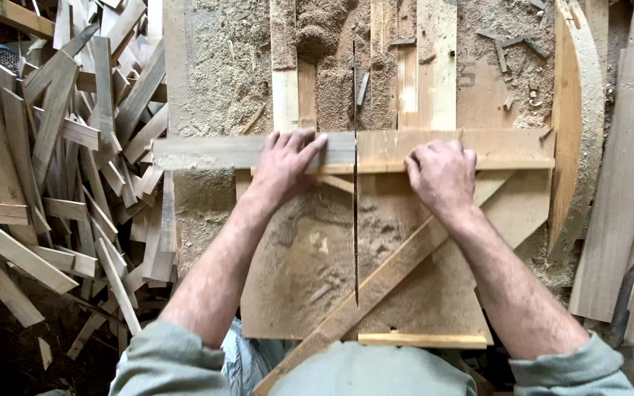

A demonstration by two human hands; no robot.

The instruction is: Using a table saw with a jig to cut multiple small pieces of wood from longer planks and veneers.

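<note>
Both hands flat on a grey plank across the saw sled, mid-frame.

The left hand (286,163) presses the plank (221,152) with fingers spread; the right hand (441,173) curls knuckles-up, fingertips hidden underneath, so its grip can't be read. The thin blade slot (355,220) runs between them. Sawdust buries the table (221,81) above; the scrap pile (60,169) at left runs off-frame.
</note>
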